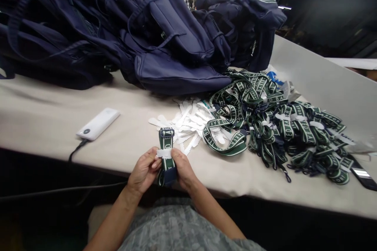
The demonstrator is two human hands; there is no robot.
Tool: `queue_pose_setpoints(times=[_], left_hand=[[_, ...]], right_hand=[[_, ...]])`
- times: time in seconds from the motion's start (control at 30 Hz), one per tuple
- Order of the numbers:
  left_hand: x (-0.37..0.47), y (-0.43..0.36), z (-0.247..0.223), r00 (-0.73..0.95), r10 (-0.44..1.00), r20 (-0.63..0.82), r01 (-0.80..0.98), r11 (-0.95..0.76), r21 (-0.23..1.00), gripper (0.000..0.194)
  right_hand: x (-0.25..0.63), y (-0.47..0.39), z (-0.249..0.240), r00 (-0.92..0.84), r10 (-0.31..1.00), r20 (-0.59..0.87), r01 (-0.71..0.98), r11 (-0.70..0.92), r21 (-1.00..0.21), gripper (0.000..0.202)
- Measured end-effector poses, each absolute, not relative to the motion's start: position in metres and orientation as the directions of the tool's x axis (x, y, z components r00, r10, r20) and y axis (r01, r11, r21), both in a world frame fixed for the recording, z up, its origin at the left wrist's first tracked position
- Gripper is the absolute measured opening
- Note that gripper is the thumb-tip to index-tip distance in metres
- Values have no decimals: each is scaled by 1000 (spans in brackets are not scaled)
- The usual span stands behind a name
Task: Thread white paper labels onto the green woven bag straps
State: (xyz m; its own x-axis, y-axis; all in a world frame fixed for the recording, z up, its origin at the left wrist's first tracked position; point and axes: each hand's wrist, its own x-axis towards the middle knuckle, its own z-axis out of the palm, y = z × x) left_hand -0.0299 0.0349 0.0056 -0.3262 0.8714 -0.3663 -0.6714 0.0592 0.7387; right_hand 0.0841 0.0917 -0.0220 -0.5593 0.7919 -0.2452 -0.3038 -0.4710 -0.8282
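Observation:
A folded green strap [166,141] with white stripes is held upright at the table's near edge. My left hand [144,170] and my right hand [184,169] both grip it, pinching a white paper band [164,153] wrapped around its middle. Just beyond lies a heap of loose white paper bands [188,123]. A big tangle of green lettered straps [277,121] spreads to the right of them.
Several navy backpacks [153,35] are piled along the back of the beige table [44,113]. A white power bank [98,123] with a black cable lies to the left. A dark strip [363,174] sits at the far right. Two people stand behind the bags.

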Motion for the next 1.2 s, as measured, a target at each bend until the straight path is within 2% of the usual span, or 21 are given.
queue_pose_setpoints(times=[0.07,0.13,0.27,0.37,0.47,0.53,0.67,0.73,0.8,0.87,0.93,1.0,1.07,1.13,1.2], left_hand=[[-28,36,8,-345,872,-348,-644,49,763,43],[-28,37,11,-404,857,-321,-597,19,802,39],[-26,34,17,-554,798,-237,-447,-45,893,32],[-21,28,23,-616,770,-166,-309,-43,950,25],[-10,23,28,-646,761,-55,-76,8,997,21],[-1,21,30,-663,748,10,67,47,997,22],[9,23,29,-690,701,182,334,85,939,22],[9,25,28,-683,694,227,393,87,916,21],[7,29,27,-665,731,156,297,67,953,21],[3,33,31,-610,790,57,150,45,988,24],[-1,36,37,-535,845,-19,19,35,999,28],[-6,39,44,-498,866,-52,-75,17,997,32],[-13,42,48,-564,826,-12,-79,-40,996,32],[-20,43,44,-662,745,78,22,-85,996,29],[-27,44,35,-691,716,97,71,-66,995,26]], right_hand=[[87,90,-17,-580,788,-207,-307,-447,-840,45],[90,90,-14,-581,803,-132,-279,-349,-895,43],[94,88,-11,-671,741,-16,-205,-206,-957,43],[95,81,-9,-597,801,44,-33,29,-999,39],[93,71,-7,-525,836,159,221,314,-923,40],[89,64,-10,-524,818,237,314,445,-839,46],[83,57,-17,-519,808,279,427,528,-734,46],[84,59,-16,-516,816,261,430,510,-745,41],[88,64,-11,-540,815,209,356,446,-821,32],[93,71,-4,-581,803,134,209,307,-928,21],[97,76,4,-617,786,38,34,75,-997,18],[102,81,11,-656,751,-71,-133,-208,-969,26],[108,85,17,-704,696,-144,-238,-422,-875,34],[115,89,21,-724,672,-153,-301,-508,-807,36],[123,94,24,-708,691,-147,-343,-518,-784,34]])
